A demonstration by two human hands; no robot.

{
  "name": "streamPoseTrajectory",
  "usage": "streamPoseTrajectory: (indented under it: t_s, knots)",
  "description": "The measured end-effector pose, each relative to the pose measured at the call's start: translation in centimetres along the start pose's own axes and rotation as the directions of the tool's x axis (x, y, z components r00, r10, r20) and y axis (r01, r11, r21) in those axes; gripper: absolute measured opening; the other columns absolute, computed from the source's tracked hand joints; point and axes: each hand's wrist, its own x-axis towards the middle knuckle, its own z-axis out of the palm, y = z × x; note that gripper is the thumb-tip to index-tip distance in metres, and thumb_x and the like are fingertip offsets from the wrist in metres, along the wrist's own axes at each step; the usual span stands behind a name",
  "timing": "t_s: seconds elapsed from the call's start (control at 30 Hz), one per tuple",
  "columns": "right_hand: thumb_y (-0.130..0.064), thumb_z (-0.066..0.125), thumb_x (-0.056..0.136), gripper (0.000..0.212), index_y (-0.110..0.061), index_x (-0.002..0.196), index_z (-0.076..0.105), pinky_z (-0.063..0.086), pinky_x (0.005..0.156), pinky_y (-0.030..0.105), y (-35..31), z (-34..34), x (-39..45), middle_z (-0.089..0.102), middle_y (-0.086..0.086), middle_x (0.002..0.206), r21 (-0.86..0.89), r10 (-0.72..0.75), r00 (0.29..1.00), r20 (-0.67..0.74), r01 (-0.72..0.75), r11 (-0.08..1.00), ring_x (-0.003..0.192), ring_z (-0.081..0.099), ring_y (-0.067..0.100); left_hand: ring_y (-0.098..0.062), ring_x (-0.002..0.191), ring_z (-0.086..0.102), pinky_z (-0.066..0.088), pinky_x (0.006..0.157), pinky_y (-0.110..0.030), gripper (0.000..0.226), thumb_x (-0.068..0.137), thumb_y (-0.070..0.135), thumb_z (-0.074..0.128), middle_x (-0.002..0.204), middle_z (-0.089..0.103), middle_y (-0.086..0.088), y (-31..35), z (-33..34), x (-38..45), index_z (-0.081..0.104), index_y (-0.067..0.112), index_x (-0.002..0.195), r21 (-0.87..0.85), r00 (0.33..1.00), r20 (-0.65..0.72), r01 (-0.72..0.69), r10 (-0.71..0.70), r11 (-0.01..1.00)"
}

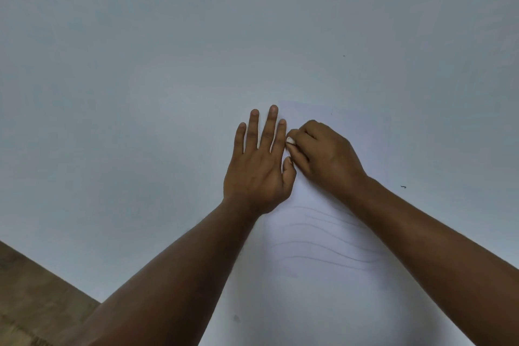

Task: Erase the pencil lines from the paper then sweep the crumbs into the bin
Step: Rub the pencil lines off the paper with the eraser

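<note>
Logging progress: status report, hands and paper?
Left hand flat, pinning paper. Right hand pinching eraser. Pencil lines remain. Nothing blocking.

Eraser (290, 141) mostly hidden by fingers (302, 135)

Head view, steeply down, near table (140, 93)

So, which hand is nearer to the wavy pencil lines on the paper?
About equal, perhaps the left. The left hand lies flat just above the pencil lines; the right hand, pinching the eraser, is also above them.
</note>
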Motion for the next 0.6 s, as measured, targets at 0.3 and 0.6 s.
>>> streamPoseTrajectory:
  t_s: [0.3,0.6]
  knots:
    - [-0.018,0.051,0.095,0.023,-0.004,0.086,0.067,0.047,0.052,0.034,3.7,-1.0,2.5,0.058,0.011,0.081,-0.107,0.278,0.925,-0.260,-0.313,0.944,0.065,0.056,0.028,-0.036,0.159,-0.002,0.009,0.127,-0.055,0.071,0.101,0.040,0.027,0.173,0.009,-0.007,0.1,-0.3,0.1,0.018,0.007,0.163,0.012,0.999,0.048,0.013,-0.014,1.000]
    - [-0.027,0.051,0.100,0.023,-0.013,0.095,0.069,0.048,0.047,0.033,-1.3,0.4,-2.7,0.060,0.003,0.084,-0.103,0.224,0.963,-0.148,-0.240,0.965,0.066,0.059,0.022,-0.040,0.158,-0.001,0.007,0.126,-0.060,0.065,0.103,0.043,0.020,0.173,0.011,-0.002,0.0,-0.5,0.1,0.022,0.019,0.164,0.045,0.996,0.081,-0.044,0.040,0.998]
